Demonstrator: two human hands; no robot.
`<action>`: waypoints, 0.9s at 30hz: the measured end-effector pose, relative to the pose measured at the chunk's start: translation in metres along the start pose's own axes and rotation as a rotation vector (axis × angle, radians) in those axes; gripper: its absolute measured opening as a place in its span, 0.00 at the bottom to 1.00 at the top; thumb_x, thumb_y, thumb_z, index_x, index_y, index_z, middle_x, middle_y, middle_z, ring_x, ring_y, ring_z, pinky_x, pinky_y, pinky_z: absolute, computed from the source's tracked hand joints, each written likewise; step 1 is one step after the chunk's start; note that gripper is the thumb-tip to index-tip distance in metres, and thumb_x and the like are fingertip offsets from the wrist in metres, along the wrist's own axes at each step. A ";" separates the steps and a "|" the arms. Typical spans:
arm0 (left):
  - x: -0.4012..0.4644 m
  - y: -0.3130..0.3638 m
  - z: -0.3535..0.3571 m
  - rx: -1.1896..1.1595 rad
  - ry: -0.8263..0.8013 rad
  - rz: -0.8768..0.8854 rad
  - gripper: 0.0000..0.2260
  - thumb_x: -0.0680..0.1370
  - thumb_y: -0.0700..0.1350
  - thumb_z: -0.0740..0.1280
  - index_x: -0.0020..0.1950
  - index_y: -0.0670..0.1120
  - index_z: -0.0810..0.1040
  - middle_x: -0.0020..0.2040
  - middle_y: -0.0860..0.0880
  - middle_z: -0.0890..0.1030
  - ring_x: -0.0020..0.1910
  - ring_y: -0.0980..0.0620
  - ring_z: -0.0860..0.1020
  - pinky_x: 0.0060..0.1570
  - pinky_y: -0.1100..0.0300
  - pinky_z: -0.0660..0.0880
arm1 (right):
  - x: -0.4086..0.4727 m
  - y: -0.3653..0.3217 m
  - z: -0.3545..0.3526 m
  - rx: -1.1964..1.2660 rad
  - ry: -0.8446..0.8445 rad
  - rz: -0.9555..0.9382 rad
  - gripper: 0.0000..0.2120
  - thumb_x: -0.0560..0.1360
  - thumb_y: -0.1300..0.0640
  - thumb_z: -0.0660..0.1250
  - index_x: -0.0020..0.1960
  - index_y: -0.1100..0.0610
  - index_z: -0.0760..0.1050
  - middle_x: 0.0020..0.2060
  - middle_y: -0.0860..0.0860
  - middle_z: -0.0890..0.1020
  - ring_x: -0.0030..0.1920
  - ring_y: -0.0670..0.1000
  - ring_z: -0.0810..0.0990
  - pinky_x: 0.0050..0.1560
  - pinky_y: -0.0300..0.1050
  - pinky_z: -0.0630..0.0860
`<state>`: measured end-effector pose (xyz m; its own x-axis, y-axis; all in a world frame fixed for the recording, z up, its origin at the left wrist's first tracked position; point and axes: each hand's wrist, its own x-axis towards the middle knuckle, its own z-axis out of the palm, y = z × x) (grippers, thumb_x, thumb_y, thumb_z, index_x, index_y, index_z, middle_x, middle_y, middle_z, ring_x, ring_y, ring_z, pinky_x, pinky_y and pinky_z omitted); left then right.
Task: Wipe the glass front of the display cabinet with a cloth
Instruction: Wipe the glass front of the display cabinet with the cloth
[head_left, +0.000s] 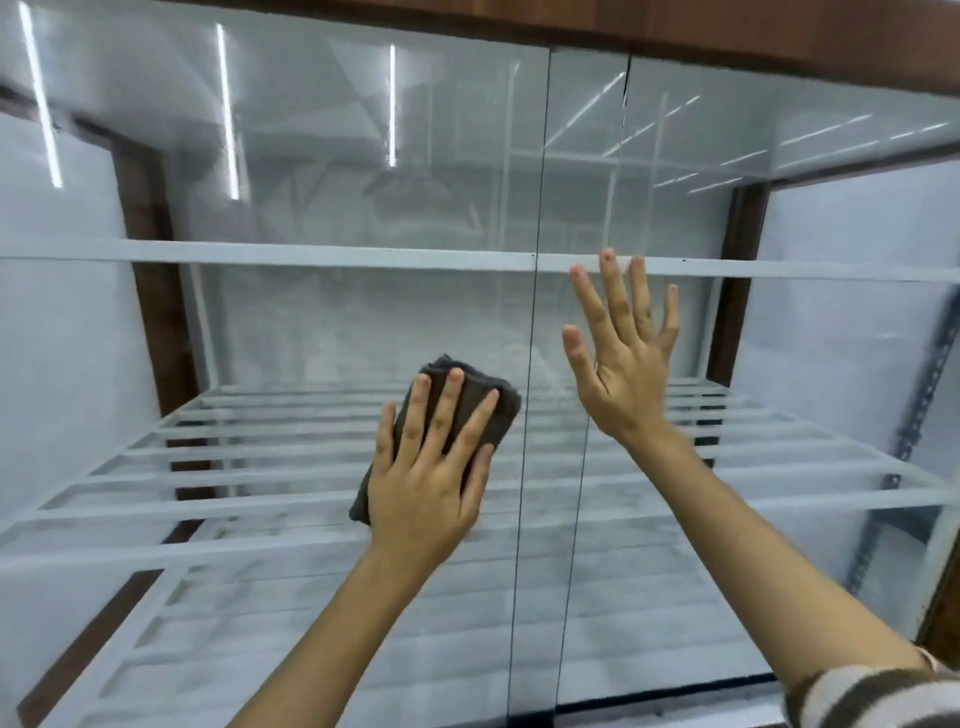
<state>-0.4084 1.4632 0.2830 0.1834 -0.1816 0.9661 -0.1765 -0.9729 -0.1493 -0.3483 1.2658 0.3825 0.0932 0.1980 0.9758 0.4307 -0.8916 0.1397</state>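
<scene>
The display cabinet's glass front fills the view, made of two sliding panes that overlap near the middle. A folded dark brown cloth lies flat against the left pane. My left hand presses it to the glass with straight, spread fingers. My right hand is flat on the right pane, fingers spread and pointing up, just right of the pane edge. The lower part of the cloth is hidden under my left hand.
Behind the glass are white slatted shelves and a white crossbar. Dark wooden frame posts stand at the left and right, with a wooden top rail. Ceiling lights reflect in the glass.
</scene>
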 end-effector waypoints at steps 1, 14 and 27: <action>0.020 0.007 0.002 -0.003 0.035 -0.080 0.22 0.82 0.53 0.55 0.76 0.52 0.62 0.76 0.45 0.59 0.76 0.44 0.55 0.73 0.44 0.53 | -0.002 -0.001 0.002 0.003 0.022 0.017 0.24 0.83 0.43 0.43 0.77 0.50 0.54 0.76 0.49 0.55 0.77 0.57 0.55 0.73 0.67 0.47; -0.096 0.020 0.026 0.171 -0.183 0.555 0.26 0.79 0.55 0.59 0.77 0.54 0.59 0.79 0.47 0.53 0.78 0.46 0.52 0.75 0.47 0.49 | -0.005 0.020 -0.005 -0.007 0.018 -0.109 0.21 0.84 0.47 0.48 0.76 0.49 0.59 0.75 0.53 0.64 0.76 0.53 0.58 0.72 0.53 0.54; 0.036 0.063 0.023 0.026 0.042 -0.012 0.22 0.81 0.51 0.57 0.75 0.51 0.63 0.76 0.45 0.59 0.76 0.42 0.55 0.73 0.42 0.55 | -0.009 0.018 -0.004 0.076 0.035 -0.071 0.25 0.82 0.53 0.41 0.77 0.55 0.58 0.75 0.53 0.63 0.77 0.52 0.55 0.75 0.54 0.52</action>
<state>-0.3904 1.3920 0.3036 0.1441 -0.1638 0.9759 -0.1495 -0.9785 -0.1421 -0.3452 1.2467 0.3770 0.0290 0.2439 0.9694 0.5018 -0.8423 0.1969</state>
